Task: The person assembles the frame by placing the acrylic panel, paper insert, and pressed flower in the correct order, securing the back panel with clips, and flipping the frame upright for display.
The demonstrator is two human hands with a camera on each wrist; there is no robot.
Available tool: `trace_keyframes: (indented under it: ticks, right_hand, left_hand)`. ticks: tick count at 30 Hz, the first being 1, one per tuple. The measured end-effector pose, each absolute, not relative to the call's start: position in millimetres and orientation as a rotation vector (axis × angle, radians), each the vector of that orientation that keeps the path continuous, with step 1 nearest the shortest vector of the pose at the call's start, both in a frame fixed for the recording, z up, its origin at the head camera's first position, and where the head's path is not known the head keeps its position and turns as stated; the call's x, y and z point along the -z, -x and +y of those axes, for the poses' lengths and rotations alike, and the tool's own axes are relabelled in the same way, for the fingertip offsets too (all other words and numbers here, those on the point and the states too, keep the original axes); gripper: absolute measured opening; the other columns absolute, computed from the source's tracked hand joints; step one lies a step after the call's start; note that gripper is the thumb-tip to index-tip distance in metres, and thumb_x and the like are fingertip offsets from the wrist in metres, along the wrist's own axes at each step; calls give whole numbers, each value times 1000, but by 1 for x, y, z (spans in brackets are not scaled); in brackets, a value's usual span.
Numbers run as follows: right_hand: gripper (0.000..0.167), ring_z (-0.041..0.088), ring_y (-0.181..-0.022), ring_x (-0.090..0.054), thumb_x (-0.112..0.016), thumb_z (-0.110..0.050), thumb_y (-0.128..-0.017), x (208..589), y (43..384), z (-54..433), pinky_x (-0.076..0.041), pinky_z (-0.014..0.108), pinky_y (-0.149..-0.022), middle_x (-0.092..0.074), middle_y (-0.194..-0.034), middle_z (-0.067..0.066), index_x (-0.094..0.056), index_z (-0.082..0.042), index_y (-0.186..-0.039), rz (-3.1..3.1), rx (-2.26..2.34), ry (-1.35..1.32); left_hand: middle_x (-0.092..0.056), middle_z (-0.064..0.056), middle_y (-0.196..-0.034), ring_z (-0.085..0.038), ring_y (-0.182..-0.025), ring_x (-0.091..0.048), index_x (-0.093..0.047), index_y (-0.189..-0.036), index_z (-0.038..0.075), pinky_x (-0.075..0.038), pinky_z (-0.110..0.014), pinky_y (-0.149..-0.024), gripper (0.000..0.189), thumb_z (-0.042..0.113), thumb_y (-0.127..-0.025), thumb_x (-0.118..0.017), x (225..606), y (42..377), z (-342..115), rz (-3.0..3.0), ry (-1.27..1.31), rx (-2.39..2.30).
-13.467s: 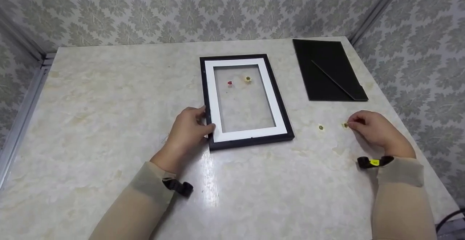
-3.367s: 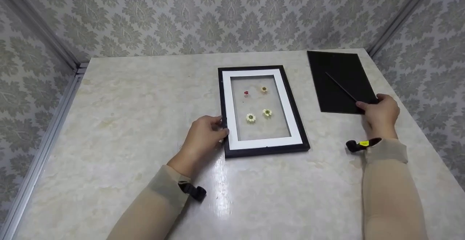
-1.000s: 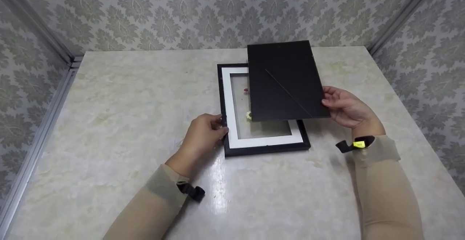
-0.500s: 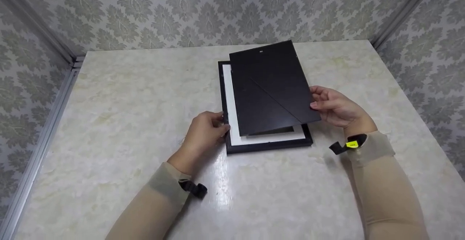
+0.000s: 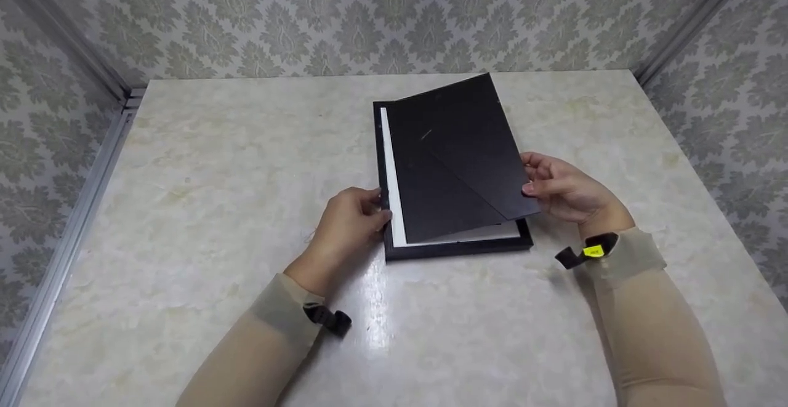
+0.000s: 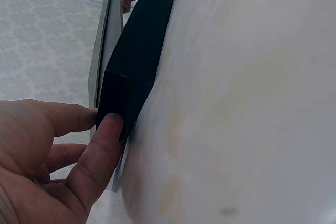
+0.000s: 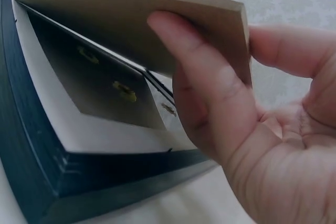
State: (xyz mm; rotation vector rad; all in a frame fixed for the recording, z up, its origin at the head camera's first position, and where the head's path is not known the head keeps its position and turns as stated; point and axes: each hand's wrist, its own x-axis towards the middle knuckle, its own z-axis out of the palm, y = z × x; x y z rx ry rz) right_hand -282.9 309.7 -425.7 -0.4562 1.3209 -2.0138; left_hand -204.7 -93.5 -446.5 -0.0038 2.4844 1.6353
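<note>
On the table lies a black picture frame point(image 5: 458, 252) with a white mat point(image 5: 397, 213). My left hand point(image 5: 348, 219) grips its left side, thumb on top. My right hand point(image 5: 569, 188) pinches a black backing board point(image 5: 455, 167) by its right edge, and the board slants over the frame with its left side low and right side raised. Its brown underside point(image 7: 100, 19) shows in the right wrist view. Beneath it, inside the mat's opening, small dried flowers point(image 7: 125, 92) are visible in that view; the board hides them from the head view.
The pale marble-patterned table point(image 5: 246, 148) extends on both sides of the frame. Patterned wall panels point(image 5: 308, 19) enclose the back and sides, with a metal rail point(image 5: 74, 210) along the left.
Earlier, my right hand placed two pale flowers inside the frame's opening. It then lifted the backing board from the table's right and brought it over the frame, lately lower and further left.
</note>
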Motion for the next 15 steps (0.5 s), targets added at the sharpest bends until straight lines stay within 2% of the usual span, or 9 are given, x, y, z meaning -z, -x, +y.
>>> trace_keyframes:
  ticks: [9, 15]
  right_hand:
    - [57, 17, -124, -76, -39, 25, -103, 430, 283, 311, -67, 23, -98, -70, -142, 6, -47, -6, -150, 1291, 1971, 511]
    - [51, 16, -108, -79, -49, 26, -102, 428, 286, 308, -68, 24, -92, -73, -130, 5, -51, -5, -142, 1401, 1942, 443]
  left_hand:
    - [-81, -11, -97, -8, -74, -67, -68, -152, -1, -58, -20, -65, 53, 4, -101, -79, 449, 204, -95, 2499, 2, -1636]
    - [-81, -11, -98, -8, -74, -67, -68, -152, -2, -61, -21, -65, 53, 5, -101, -79, 447, 205, -96, 2509, -5, -1639]
